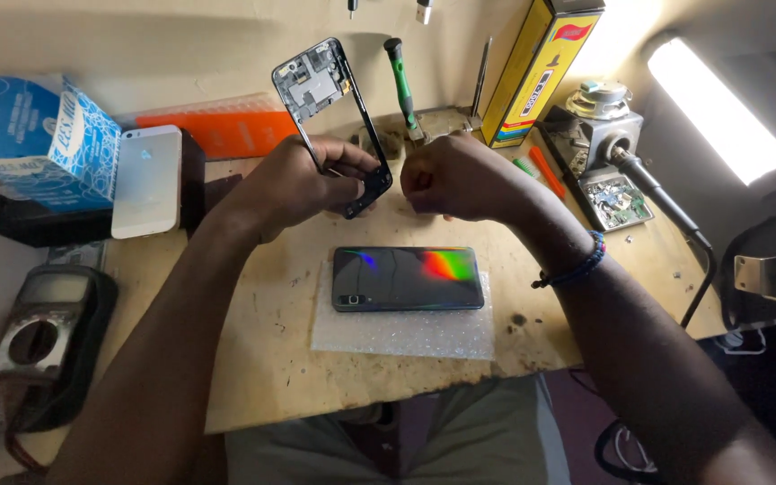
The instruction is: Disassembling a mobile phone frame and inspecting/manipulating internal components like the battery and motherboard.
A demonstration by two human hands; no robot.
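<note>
My left hand (291,182) grips a black phone mid-frame (321,90) by its lower end and holds it upright above the wooden bench (253,359). Close to the frame's right, my right hand (460,177) is curled into a fist; whether something small sits inside it I cannot tell. Below both hands a dark phone (406,278) with a rainbow sheen lies back up on a clear bubble-wrap pad (406,330).
A white phone (147,180) leans on a dark box at the left, beside a blue tissue box (42,139). A multimeter (42,337) lies at the front left. A green-handled screwdriver (401,81), a yellow box (541,67), a soldering station (599,117) and a lamp (716,108) stand at the back right.
</note>
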